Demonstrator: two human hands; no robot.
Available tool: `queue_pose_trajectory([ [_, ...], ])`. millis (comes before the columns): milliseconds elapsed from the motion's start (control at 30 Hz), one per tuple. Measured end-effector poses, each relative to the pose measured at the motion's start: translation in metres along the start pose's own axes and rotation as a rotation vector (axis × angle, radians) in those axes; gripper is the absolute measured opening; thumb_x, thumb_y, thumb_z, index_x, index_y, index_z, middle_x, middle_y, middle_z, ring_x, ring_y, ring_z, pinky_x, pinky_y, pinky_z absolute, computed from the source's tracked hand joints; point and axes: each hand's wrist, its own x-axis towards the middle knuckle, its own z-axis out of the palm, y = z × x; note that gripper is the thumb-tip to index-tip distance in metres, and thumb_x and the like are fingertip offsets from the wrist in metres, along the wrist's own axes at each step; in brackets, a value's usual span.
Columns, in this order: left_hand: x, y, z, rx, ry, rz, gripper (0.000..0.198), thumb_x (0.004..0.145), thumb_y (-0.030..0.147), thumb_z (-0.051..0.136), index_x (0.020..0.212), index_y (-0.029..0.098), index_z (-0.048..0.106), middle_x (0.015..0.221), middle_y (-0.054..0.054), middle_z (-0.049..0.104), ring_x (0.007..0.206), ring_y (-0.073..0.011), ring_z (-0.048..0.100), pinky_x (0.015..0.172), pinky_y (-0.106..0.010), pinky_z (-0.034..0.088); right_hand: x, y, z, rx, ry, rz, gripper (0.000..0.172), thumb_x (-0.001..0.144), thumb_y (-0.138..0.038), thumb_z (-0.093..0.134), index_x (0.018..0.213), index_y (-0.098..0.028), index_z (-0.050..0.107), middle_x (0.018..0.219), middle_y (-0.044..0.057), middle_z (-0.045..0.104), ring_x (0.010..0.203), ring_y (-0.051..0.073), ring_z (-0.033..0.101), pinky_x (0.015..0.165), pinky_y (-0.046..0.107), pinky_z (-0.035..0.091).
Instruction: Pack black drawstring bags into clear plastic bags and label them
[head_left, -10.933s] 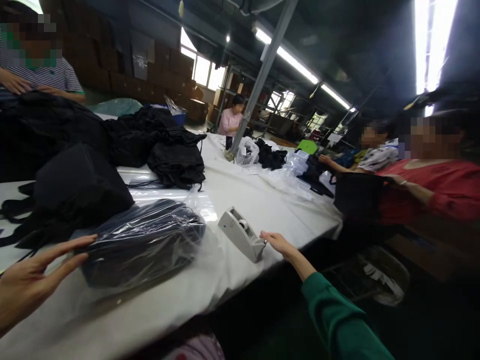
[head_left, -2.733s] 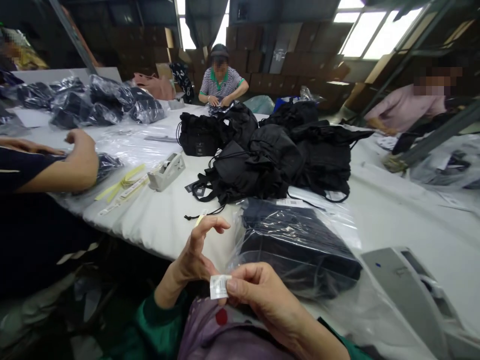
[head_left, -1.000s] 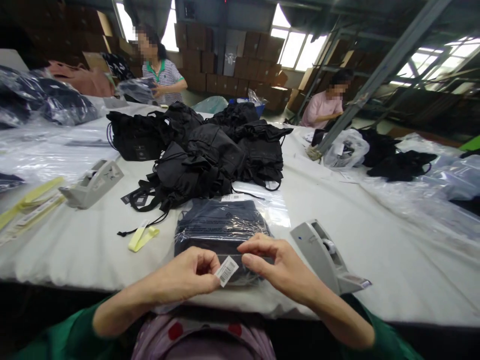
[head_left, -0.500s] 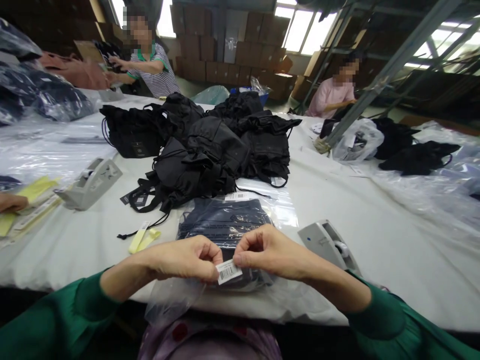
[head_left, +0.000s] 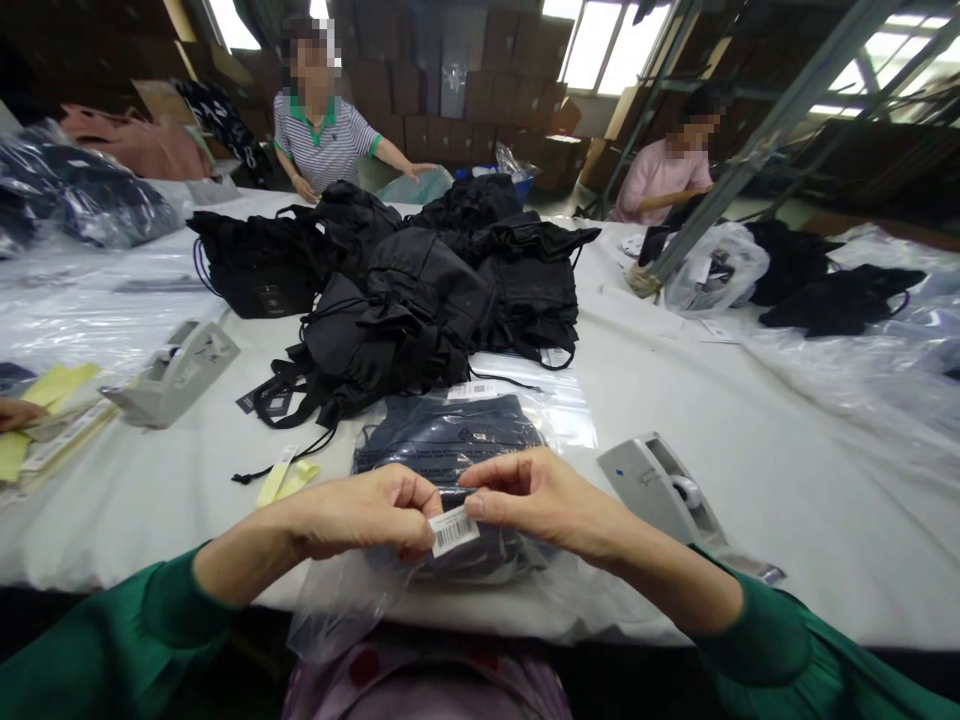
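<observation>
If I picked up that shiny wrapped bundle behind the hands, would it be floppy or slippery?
The bundle would probably feel slippery, because smooth, shiny plastic covers it. It may sag a bit, since the dark stuff inside looks like soft cloth. The loose plastic end would likely flap, as it hangs thin and see-through past the table edge.

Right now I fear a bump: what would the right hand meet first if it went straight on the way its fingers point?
The right hand would likely meet the label first, which it touches or nearly touches, then probably the left hand; depth there is unclear.
</observation>
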Motion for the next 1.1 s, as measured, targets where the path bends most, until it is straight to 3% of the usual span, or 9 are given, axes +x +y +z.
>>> queue_pose_trajectory([
  [267,0.003,0.014,-0.003,0.168,-0.03,-0.04,0.008,0.068,0.017,0.061,0.076,0.015,0.063,0.059,0.005,0.057,0.053,-0.0075,0.04,0.049,-0.021,0.024,-0.011,-0.01,-0.004,-0.083,0.0,-0.01,0.027,0.072,-0.039,0.076,0.069,-0.013,0.073,0.064,0.0,0.058,0.06,0.011,0.046,0.054,0.022,0.033],
  [367,0.007,0.029,-0.022,0.396,0.219,0.137,0.028,0.087,0.035,0.055,0.106,0.018,0.065,0.079,-0.001,0.069,0.068,-0.0133,0.056,0.059,-0.023,0.04,-0.012,-0.013,-0.02,-0.068,0.079,0.008,0.029,0.073,-0.042,0.075,0.068,-0.014,0.07,0.064,0.0,0.058,0.06,0.011,0.046,0.054,0.023,0.033],
  [433,0.018,0.033,-0.04,0.587,0.426,0.329,0.04,0.093,0.042,0.047,0.124,0.021,0.059,0.111,-0.006,0.069,0.099,-0.0193,0.061,0.085,-0.029,0.048,-0.005,-0.013,-0.036,-0.034,0.213,0.021,0.033,0.073,-0.045,0.075,0.067,-0.014,0.069,0.062,0.0,0.058,0.059,0.011,0.046,0.055,0.023,0.034],
  [467,0.025,0.031,-0.048,0.683,0.458,0.395,0.043,0.095,0.043,0.044,0.131,0.022,0.055,0.13,-0.008,0.061,0.119,-0.0228,0.054,0.101,-0.034,0.043,0.002,-0.011,-0.044,-0.015,0.281,0.023,0.034,0.072,-0.047,0.076,0.066,-0.014,0.068,0.061,-0.001,0.058,0.059,0.011,0.046,0.056,0.024,0.034],
  [567,0.049,0.017,-0.061,0.931,0.268,0.359,0.055,0.095,0.051,0.043,0.146,0.03,0.04,0.161,-0.007,0.023,0.148,-0.0334,0.014,0.119,-0.053,0.017,0.028,-0.003,-0.064,0.091,0.39,0.023,0.038,0.066,-0.049,0.08,0.065,-0.013,0.067,0.062,0.0,0.06,0.061,0.011,0.05,0.061,0.024,0.039],
  [700,0.064,0.001,-0.056,1.024,-0.026,0.2,0.064,0.091,0.065,0.041,0.149,0.042,0.029,0.162,-0.008,0.006,0.146,-0.0428,0.005,0.114,-0.066,0.017,0.068,0.014,-0.073,0.179,0.354,0.116,0.041,0.061,-0.05,0.082,0.07,-0.012,0.068,0.062,0.002,0.064,0.058,0.011,0.054,0.058,0.023,0.042],
  [767,0.064,0.0,-0.05,1.019,-0.045,0.185,0.063,0.09,0.067,0.039,0.148,0.044,0.028,0.162,-0.008,0.005,0.145,-0.0436,0.004,0.112,-0.069,0.017,0.083,0.021,-0.073,0.157,0.323,0.156,0.037,0.064,-0.047,0.081,0.069,-0.012,0.068,0.06,0.002,0.064,0.054,0.01,0.053,0.053,0.022,0.041],
  [933,0.06,0.008,-0.037,1.018,0.117,0.092,0.071,0.082,0.071,0.051,0.146,0.042,0.036,0.161,-0.013,0.015,0.144,-0.047,0.008,0.111,-0.073,0.013,0.104,0.03,-0.072,0.059,0.304,0.258,0.024,0.071,-0.034,0.075,0.063,-0.013,0.066,0.049,-0.003,0.054,0.041,0.005,0.042,0.04,0.017,0.03],
  [1100,0.061,0.022,-0.034,0.979,0.024,-0.039,0.079,0.076,0.066,0.063,0.146,0.038,0.038,0.159,-0.017,0.02,0.142,-0.0495,0.012,0.11,-0.072,0.018,0.111,0.031,-0.071,0.032,0.277,0.338,0.025,0.075,-0.03,0.071,0.058,-0.014,0.062,0.045,-0.005,0.05,0.039,0.004,0.039,0.038,0.016,0.027],
])
